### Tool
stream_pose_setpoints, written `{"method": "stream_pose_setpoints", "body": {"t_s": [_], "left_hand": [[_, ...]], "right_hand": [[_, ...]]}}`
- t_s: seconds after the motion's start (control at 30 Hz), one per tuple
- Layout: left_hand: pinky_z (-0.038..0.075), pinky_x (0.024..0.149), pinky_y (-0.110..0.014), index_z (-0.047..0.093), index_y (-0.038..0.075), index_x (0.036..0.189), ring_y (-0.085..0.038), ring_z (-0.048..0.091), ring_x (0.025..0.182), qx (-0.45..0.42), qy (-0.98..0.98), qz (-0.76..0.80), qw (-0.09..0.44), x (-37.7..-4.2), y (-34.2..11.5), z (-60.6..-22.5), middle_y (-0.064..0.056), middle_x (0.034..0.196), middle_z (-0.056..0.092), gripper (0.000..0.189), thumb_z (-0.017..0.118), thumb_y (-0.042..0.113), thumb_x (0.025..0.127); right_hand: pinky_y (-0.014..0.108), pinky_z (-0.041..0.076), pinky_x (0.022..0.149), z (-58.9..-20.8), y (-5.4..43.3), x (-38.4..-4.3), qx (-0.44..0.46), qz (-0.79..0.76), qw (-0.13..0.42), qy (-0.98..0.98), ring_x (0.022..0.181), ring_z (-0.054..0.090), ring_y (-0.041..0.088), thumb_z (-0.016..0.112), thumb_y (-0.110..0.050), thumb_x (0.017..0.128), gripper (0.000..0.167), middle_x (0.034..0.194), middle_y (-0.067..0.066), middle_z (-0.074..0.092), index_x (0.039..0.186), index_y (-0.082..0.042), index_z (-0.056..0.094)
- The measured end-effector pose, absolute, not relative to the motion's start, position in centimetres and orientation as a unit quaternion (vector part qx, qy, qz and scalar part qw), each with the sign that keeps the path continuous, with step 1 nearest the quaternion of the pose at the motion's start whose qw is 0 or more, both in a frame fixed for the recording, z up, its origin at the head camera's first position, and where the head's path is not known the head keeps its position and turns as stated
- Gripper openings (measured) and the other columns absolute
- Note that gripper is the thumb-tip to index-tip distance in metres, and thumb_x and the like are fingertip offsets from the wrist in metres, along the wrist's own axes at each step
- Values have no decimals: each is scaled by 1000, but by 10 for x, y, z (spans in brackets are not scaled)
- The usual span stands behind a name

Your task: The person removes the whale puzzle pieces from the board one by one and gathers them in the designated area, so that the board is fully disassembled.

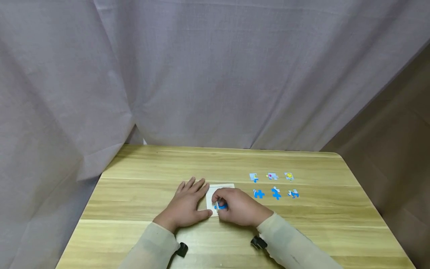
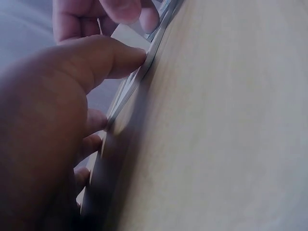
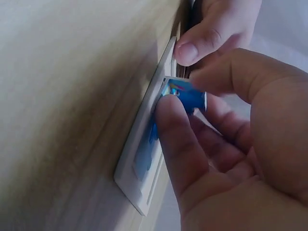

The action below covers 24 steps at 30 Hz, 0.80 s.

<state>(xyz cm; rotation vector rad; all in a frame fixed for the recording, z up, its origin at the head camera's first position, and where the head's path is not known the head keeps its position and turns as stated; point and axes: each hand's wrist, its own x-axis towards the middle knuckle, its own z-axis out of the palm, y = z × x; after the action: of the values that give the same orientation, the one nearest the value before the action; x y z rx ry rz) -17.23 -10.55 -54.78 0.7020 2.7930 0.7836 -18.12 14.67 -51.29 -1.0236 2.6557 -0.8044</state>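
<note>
A white puzzle board with a raised rim lies flat on the table. My left hand rests to its left with fingers spread, the thumb and forefinger touching the board's edge. Over the board, my right hand pinches a blue jigsaw piece between thumb and curled fingers. In the right wrist view that piece is tilted up from the board, its lower end close to the surface. More blue shows on the board below it. My right hand hides much of the board in the head view.
Several loose jigsaw pieces lie in two rows to the right, among them a blue piece and a yellow-patterned piece. The wooden table ends at a grey curtain behind and at the sides.
</note>
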Motion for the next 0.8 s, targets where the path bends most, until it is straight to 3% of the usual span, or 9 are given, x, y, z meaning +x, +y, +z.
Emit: {"method": "stream_pose_setpoints", "body": {"t_s": [0.13, 0.27, 0.47, 0.57, 0.8], "left_hand": [[10, 141, -68, 42, 18, 175, -39, 16, 176, 237, 933, 259, 81, -172, -105, -547, -5, 186, 32, 94, 72, 66, 101], [12, 140, -69, 44, 17, 175, -41, 19, 176, 240, 932, 261, 74, -172, -105, -547, -6, 185, 34, 91, 72, 61, 101], [11, 141, -67, 41, 19, 176, -40, 18, 176, 239, 933, 258, 75, -172, -105, -549, -4, 186, 33, 89, 71, 59, 102], [10, 141, -67, 41, 20, 176, -39, 17, 176, 238, 934, 256, 77, -172, -105, -550, -4, 186, 32, 90, 71, 60, 102], [10, 141, -67, 42, 19, 176, -39, 17, 176, 233, 935, 256, 76, -172, -105, -549, -4, 186, 32, 91, 72, 61, 101]], "right_hand": [[29, 60, 89, -514, 142, -179, -339, -260, 97, 899, 93, 69, 8, 82, -21, 103, 27, 105, -7, 76, 129, -17, 74], [28, 55, 82, -515, 134, -178, -319, -241, 78, 913, 87, 61, 5, 87, -36, 101, 28, 99, -8, 71, 121, -18, 76], [27, 54, 82, -516, 135, -178, -309, -246, 65, 916, 87, 58, 2, 80, -20, 106, 6, 96, -13, 65, 109, -22, 75], [29, 55, 86, -514, 141, -177, -313, -265, 76, 909, 91, 59, 2, 73, -13, 109, 12, 100, -15, 67, 112, -23, 77], [27, 56, 88, -502, 161, -178, -269, -346, 116, 891, 96, 64, 5, 70, -22, 113, 10, 109, -16, 70, 114, -26, 78]]}}
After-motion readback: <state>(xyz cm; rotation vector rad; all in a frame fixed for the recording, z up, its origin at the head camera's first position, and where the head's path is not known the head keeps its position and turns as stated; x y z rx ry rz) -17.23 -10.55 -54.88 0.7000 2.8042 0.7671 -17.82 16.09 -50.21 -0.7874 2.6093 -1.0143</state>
